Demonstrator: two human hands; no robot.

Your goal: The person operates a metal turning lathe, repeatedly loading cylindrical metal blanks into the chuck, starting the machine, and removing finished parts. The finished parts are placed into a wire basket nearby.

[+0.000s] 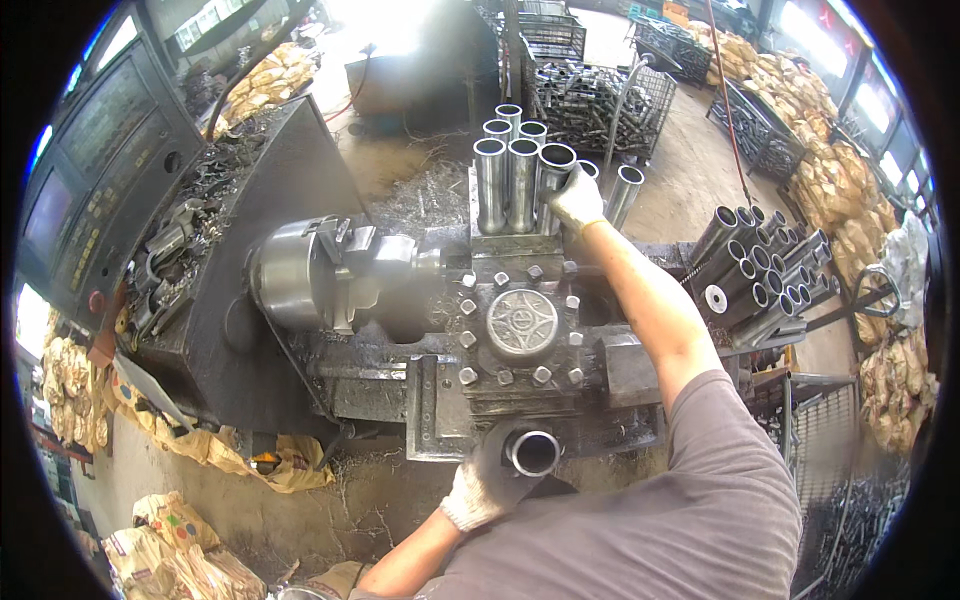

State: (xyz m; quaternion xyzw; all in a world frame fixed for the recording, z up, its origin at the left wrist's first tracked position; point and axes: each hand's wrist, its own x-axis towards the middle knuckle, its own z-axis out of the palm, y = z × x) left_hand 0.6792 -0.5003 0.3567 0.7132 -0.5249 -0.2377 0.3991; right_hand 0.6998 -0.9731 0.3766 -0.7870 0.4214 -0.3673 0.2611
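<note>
Workshop, lathe (330,280) | left hand (490,485) closed around shiny hollow steel tube (532,452) near the machine's front | right hand (577,200) grips an upright tube (553,175) in the standing cluster behind

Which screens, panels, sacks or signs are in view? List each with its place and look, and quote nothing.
Control panel: far left, dark slanted console with screens and rows of buttons.
Printed sacks: floor at lower left, crumpled, tan with coloured print.
Filled sacks: upper right, heaped, tan.
Filled sacks: upper left, stacked, tan.
Wall signs: top right, red and white.
</note>
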